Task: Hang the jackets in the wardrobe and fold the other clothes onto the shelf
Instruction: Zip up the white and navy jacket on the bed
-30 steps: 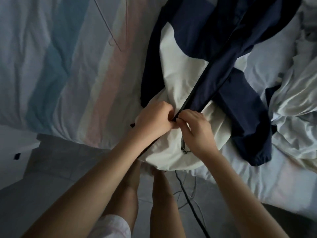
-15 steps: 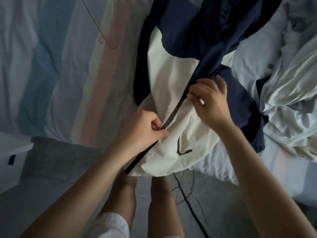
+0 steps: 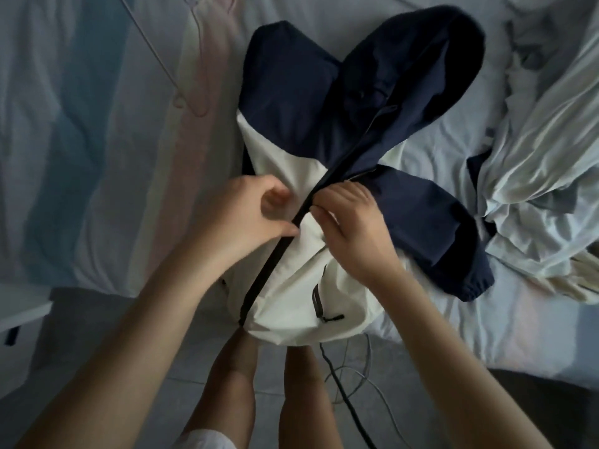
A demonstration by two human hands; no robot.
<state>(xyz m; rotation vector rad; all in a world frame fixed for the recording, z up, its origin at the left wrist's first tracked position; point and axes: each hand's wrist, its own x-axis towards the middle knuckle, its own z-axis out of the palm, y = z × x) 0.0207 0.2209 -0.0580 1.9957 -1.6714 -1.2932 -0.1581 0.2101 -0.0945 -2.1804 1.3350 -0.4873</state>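
Observation:
A navy and white hooded jacket [image 3: 291, 157] lies front up on the bed, its hem hanging over the bed's edge toward me. Its black zipper [image 3: 259, 286] is closed from the hem up to my hands. My left hand [image 3: 246, 215] pinches the white fabric just left of the zipper line. My right hand [image 3: 350, 222] pinches the zipper at the top of the closed part, fingertips curled on it. A thin wire hanger [image 3: 181, 76] lies on the bedspread to the upper left of the jacket.
The bed [image 3: 81, 140] has a pastel striped cover. Crumpled pale clothes [image 3: 544, 157] are heaped at the right. Below the bed edge are grey floor tiles, my legs, and loose cables [image 3: 350, 384]. A white furniture corner [image 3: 19, 309] sits at the left.
The zipper is closed higher up than a second ago. My right hand rose along the zipper line and my left hand followed up beside it. The view tilted up, showing the hood.

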